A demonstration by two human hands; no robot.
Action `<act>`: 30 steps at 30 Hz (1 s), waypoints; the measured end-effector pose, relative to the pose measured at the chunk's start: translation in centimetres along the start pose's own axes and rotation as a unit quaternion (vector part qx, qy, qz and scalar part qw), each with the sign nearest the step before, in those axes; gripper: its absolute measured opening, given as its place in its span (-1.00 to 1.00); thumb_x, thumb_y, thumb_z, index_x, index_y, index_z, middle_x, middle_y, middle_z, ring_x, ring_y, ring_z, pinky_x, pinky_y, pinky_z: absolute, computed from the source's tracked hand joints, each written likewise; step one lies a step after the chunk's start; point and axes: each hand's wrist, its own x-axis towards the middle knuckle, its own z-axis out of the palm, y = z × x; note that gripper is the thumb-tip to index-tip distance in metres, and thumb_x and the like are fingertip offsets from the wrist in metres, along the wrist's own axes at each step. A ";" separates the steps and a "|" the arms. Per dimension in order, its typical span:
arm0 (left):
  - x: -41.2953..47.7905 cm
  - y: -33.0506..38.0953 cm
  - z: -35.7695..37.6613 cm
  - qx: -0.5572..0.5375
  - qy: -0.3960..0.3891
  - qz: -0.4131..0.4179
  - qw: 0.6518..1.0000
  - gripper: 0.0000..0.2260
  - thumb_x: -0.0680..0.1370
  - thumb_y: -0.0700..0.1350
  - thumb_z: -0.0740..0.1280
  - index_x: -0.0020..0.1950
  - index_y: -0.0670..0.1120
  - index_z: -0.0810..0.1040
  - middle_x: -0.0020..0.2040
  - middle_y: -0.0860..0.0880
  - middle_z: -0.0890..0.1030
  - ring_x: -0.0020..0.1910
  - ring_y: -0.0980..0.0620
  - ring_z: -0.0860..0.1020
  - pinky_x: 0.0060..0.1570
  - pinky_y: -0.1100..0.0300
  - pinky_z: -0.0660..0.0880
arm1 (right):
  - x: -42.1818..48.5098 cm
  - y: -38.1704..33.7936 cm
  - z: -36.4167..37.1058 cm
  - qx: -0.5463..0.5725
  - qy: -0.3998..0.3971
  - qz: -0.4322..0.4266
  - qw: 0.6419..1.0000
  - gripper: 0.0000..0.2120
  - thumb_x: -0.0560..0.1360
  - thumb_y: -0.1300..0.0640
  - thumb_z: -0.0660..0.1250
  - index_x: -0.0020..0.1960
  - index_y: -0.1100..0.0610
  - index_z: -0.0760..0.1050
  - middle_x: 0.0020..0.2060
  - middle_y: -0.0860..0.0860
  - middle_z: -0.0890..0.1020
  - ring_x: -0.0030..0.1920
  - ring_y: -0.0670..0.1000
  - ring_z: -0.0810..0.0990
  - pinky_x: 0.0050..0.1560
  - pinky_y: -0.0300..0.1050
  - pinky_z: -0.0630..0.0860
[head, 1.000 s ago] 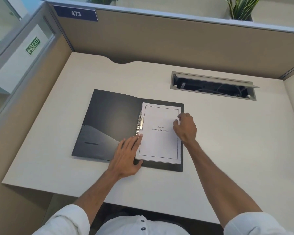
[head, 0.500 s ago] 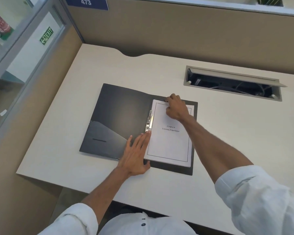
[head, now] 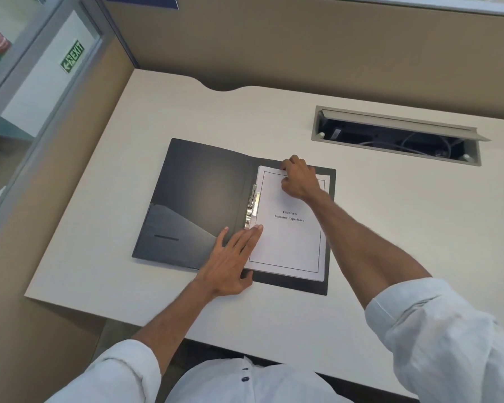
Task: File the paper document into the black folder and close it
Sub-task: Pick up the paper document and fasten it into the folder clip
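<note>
The folder (head: pixel 204 205) lies wide open on the desk (head: pixel 390 222), black inside, cover flap out to the left with a slanted pocket (head: pixel 175 237) low on it. The paper (head: pixel 288 234) sits on the right half, title "Chapter 6 Learning Experience" facing up, its left edge tucked against the metal clip (head: pixel 252 206) at the spine. Left hand (head: pixel 230 260) is down flat, fingers spread and loose, gripping nothing, fingertips pressing the lower left edge of the paper just below the clip, thumb by the paper's bottom corner. Right hand (head: pixel 298 178) is up at the top edge of the paper, fingers curled tight over that edge; whether they pinch the sheet or only press it, I can't tell. Beyond the folder, well apart, a cable hatch (head: pixel 396 132) stands open in the desk.
</note>
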 end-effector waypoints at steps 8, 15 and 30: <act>0.9 0.0 0.3 0.076 -0.035 0.080 0.993 -0.11 0.67 0.08 0.31 0.83 0.05 -0.21 0.84 0.00 -0.06 0.83 -0.10 0.10 0.73 -0.46 0.01 | -0.1 -0.4 0.3 0.002 0.002 0.010 1.000 -0.60 0.64 0.29 0.22 0.47 0.23 0.47 0.44 0.15 0.46 0.49 0.21 0.44 0.52 0.23 0.39; 1.4 0.0 0.4 0.102 -0.071 0.135 0.983 -0.09 0.69 0.08 0.38 0.81 0.11 -0.22 0.84 -0.01 -0.08 0.83 -0.16 0.06 0.74 -0.45 -0.10 | -0.2 -0.3 0.3 -0.004 0.000 0.009 1.000 -0.61 0.65 0.28 0.22 0.47 0.22 0.46 0.45 0.14 0.45 0.49 0.20 0.43 0.51 0.22 0.39; 0.0 -0.5 0.1 0.012 0.074 0.084 0.994 -0.30 0.68 0.04 0.23 0.81 0.02 0.08 0.78 0.01 0.23 0.74 -0.04 0.30 0.74 -0.31 0.17 | -2.0 1.0 -0.5 0.162 0.111 0.053 0.979 -0.57 0.63 0.33 0.24 0.48 0.19 0.51 0.38 0.13 0.55 0.45 0.16 0.52 0.48 0.13 0.45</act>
